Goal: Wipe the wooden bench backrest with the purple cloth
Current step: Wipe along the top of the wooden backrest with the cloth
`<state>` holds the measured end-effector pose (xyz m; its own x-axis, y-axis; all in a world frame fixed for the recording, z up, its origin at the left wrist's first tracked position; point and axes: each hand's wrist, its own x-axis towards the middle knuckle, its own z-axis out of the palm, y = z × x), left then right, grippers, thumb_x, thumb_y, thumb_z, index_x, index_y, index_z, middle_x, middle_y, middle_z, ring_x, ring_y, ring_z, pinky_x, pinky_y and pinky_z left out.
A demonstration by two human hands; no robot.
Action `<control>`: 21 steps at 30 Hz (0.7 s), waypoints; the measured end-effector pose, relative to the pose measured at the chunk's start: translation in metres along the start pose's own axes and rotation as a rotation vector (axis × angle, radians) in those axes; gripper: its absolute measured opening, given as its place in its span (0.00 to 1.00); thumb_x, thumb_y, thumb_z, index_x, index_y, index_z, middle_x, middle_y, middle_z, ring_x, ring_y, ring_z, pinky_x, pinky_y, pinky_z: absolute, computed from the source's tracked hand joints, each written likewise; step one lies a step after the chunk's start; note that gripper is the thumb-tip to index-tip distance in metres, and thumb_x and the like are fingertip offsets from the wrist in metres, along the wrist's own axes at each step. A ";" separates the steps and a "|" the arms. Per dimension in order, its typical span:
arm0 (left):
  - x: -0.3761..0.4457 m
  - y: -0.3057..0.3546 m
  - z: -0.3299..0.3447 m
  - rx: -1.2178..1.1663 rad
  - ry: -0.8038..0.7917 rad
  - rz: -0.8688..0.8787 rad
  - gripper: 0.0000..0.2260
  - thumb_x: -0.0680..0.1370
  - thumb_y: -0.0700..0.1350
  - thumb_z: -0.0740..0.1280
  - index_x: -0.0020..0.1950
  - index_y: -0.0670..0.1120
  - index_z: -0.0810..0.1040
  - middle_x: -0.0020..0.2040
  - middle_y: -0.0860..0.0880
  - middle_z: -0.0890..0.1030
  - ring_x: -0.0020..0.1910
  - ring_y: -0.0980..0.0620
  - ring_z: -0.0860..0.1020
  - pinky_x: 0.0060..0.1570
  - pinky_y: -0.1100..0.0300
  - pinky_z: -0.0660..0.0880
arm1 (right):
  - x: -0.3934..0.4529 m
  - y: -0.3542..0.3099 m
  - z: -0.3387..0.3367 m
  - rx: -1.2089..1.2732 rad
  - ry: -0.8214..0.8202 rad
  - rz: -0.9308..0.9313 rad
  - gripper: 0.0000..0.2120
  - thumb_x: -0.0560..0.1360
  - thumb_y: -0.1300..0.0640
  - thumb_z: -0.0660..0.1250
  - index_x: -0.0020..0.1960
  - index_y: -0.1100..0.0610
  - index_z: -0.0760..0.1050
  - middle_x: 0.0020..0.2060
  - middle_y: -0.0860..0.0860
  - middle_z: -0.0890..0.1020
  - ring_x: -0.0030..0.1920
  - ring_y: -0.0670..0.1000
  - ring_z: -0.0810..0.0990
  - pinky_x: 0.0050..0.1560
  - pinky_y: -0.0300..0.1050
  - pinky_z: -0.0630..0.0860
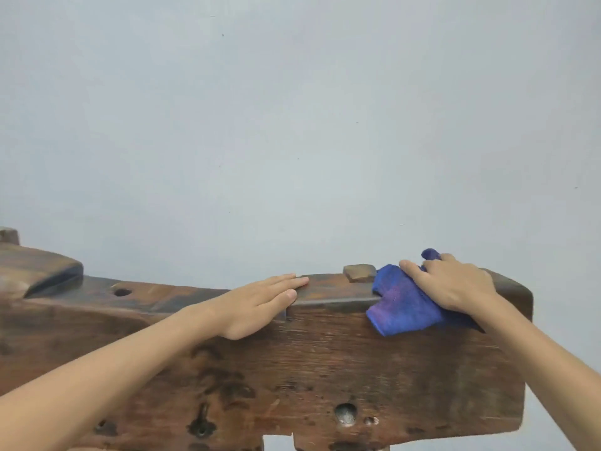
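Note:
The dark, worn wooden bench backrest (325,362) fills the lower half of the view, its top edge running left to right. The purple cloth (401,307) is draped over the top edge near the right end, hanging down the front face. My right hand (452,283) lies on top of the cloth with curled fingers gripping it, a tuft of cloth sticking up behind the fingers. My left hand (260,304) rests flat on the top edge to the left of the cloth, fingers straight and together.
A small wooden peg (359,272) sticks up from the top edge just left of the cloth. A raised wooden block (39,268) sits at the far left. Holes and knots mark the front face. A plain pale wall (292,125) stands behind.

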<state>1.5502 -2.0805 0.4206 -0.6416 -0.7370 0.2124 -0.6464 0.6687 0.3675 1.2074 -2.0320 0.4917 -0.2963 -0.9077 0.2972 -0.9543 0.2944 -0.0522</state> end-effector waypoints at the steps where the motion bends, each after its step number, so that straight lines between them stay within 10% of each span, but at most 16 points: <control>1: -0.006 -0.007 -0.003 -0.005 -0.014 -0.018 0.23 0.84 0.60 0.43 0.79 0.63 0.58 0.77 0.63 0.62 0.76 0.65 0.57 0.73 0.68 0.50 | -0.006 -0.018 0.005 0.007 0.029 -0.025 0.38 0.74 0.25 0.40 0.67 0.42 0.76 0.70 0.52 0.74 0.63 0.63 0.78 0.61 0.57 0.73; 9: -0.044 -0.051 -0.029 0.296 -0.015 -0.062 0.21 0.85 0.53 0.45 0.68 0.51 0.74 0.66 0.49 0.76 0.68 0.51 0.69 0.71 0.50 0.64 | -0.069 -0.214 0.046 0.038 0.091 -0.651 0.30 0.74 0.30 0.51 0.62 0.45 0.80 0.65 0.43 0.78 0.70 0.51 0.73 0.55 0.50 0.74; 15: -0.149 -0.142 -0.102 0.493 0.129 -0.176 0.31 0.83 0.58 0.38 0.62 0.48 0.78 0.62 0.53 0.80 0.69 0.55 0.69 0.77 0.65 0.41 | -0.066 -0.256 0.068 0.019 -0.006 -0.447 0.36 0.75 0.31 0.46 0.57 0.53 0.83 0.63 0.51 0.78 0.69 0.55 0.71 0.57 0.54 0.72; 21: -0.223 -0.221 -0.165 0.628 0.204 -0.448 0.26 0.84 0.57 0.41 0.74 0.55 0.70 0.72 0.51 0.74 0.73 0.49 0.65 0.73 0.52 0.60 | -0.095 -0.392 0.054 0.171 -0.127 -0.709 0.34 0.77 0.31 0.50 0.65 0.53 0.80 0.71 0.50 0.73 0.74 0.55 0.67 0.65 0.56 0.70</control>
<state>1.9044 -2.0800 0.4417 -0.2166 -0.9116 0.3494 -0.9757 0.1901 -0.1090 1.6078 -2.0778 0.4327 0.4015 -0.8932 0.2025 -0.9080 -0.4171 -0.0396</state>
